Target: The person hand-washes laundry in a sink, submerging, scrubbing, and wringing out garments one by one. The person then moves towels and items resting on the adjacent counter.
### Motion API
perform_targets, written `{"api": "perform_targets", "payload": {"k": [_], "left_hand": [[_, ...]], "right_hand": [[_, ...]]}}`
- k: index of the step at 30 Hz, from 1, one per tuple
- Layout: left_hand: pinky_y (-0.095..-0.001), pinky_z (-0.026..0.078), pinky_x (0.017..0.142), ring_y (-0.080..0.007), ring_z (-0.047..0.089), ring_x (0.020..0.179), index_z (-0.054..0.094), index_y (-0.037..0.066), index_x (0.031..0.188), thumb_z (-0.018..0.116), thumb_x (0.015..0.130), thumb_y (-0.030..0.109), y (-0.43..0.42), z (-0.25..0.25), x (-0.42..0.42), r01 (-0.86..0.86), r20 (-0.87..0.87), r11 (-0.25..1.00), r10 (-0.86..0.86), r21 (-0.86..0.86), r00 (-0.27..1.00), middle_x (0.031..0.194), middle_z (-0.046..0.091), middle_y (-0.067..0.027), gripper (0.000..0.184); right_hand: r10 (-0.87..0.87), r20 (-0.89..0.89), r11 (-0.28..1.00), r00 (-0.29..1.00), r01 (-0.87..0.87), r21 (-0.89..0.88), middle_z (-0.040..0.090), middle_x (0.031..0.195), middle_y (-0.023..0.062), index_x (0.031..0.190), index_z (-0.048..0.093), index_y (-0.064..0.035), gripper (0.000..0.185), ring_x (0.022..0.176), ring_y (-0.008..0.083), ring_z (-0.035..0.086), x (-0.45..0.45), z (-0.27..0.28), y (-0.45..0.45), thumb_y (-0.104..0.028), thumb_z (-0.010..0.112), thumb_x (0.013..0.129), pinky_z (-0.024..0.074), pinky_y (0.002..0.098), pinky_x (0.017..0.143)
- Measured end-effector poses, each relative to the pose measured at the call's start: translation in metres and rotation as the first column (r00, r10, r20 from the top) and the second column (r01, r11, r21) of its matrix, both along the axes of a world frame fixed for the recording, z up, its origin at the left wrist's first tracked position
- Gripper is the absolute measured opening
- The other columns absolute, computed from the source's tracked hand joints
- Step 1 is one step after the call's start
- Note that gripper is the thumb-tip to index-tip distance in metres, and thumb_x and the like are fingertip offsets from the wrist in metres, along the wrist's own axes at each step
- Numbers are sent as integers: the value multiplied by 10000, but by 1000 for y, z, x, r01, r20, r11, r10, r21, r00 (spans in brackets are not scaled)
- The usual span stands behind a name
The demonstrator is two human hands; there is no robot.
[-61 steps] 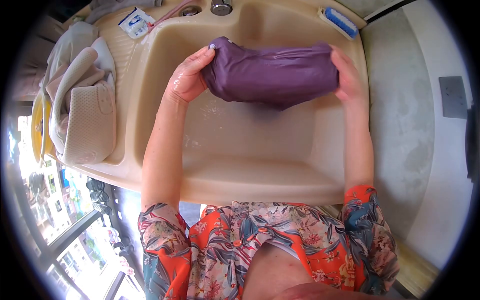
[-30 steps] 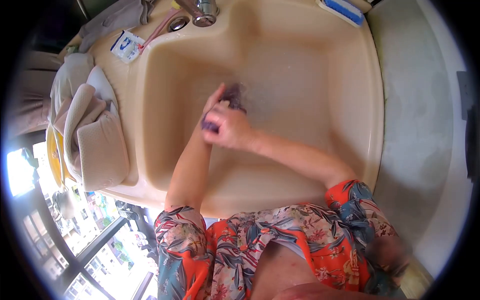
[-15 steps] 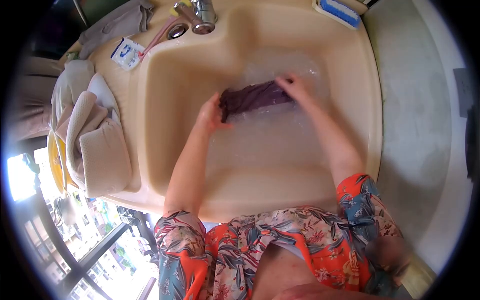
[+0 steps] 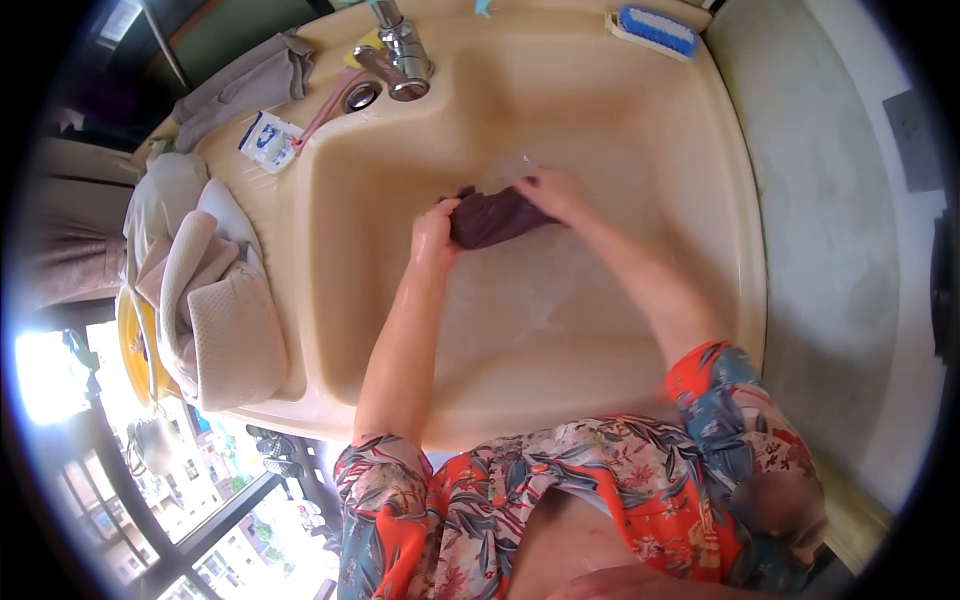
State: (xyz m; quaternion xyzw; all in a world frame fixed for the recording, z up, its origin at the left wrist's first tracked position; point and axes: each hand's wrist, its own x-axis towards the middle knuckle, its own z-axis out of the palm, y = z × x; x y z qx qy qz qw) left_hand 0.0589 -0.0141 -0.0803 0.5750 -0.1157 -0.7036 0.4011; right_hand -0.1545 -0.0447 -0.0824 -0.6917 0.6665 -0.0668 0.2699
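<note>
A wet dark purple cloth stretches between my two hands over the cloudy water in a beige sink. My left hand grips its left end, thumb on top. On the upper right part of the cloth, my right hand is closed, its fingers partly hidden. The cloth looks bunched and folded; its exact kind cannot be made out.
A chrome faucet stands at the sink's back edge. On the left ledge lie a white-and-blue packet, a grey cloth and a cream textured cloth. A blue-bristled brush rests on the back right rim.
My hands have come closer together, and the cloth between them is shorter and more bunched. My right hand has moved left. The whole view has shifted slightly.
</note>
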Motion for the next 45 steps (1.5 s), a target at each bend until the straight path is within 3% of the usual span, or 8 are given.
{"api": "perform_targets", "payload": {"k": [6,9,14,19,23,26,42,45], "left_hand": [[-330,442,793,-268,563,915,466,-15,1151,642,682,140,-13,-33,26,202,594,964,-63,-171,802,1026,573,-147,525],[-308,433,830,-238,571,955,559,-10,1057,662,642,143,-12,-18,12,395,780,885,-61,-246,623,1006,602,-165,455],[-324,479,645,-214,591,811,577,-10,990,587,771,187,-3,42,-8,520,491,848,-411,-104,768,806,605,-106,295],[-403,477,685,-291,594,821,526,-19,1051,471,819,516,8,71,-23,711,40,703,-710,-3,703,861,602,-178,585],[-527,379,830,-352,545,939,455,55,1158,296,788,685,22,74,-38,401,-314,915,-392,-38,865,992,582,-169,748],[-488,401,820,-346,526,972,486,86,1126,296,787,685,20,41,-44,132,-744,988,-149,-82,652,1002,587,-134,713],[-385,535,607,-259,617,704,483,12,1038,560,829,269,-4,24,-13,-105,-710,964,-104,-244,696,884,601,-177,340],[-443,493,694,-247,587,856,505,69,1070,601,783,388,24,91,-29,-146,-755,948,-127,-284,643,962,598,-106,440]], "right_hand": [[107,-435,994,894,-85,69,386,1311,122,1300,354,-159,806,1194,307,367,-40,36,-17,-533,644,648,257,546,960],[427,-215,899,878,-386,208,450,1236,167,1253,372,-73,836,1174,314,394,10,21,15,-443,721,590,220,578,956],[655,-272,737,705,-514,439,599,1005,141,1146,477,-36,610,964,287,564,-7,-38,41,-268,694,625,413,418,833],[391,79,915,917,-397,78,595,955,162,1059,509,-57,415,915,308,564,-6,51,1,-65,607,656,455,385,747],[588,-81,759,805,-584,-289,584,860,112,940,488,-50,287,838,301,545,35,112,48,-27,565,664,433,413,687],[727,-112,586,677,-698,-412,558,824,92,962,508,-72,310,824,267,526,42,133,77,-7,545,661,415,383,710],[914,68,380,401,-783,-493,561,802,51,971,534,-71,328,834,209,542,42,168,105,-11,545,649,392,329,784],[430,804,804,410,-578,-136,584,920,32,1124,482,-44,443,912,144,538,20,193,35,-66,584,694,415,303,832]]}}
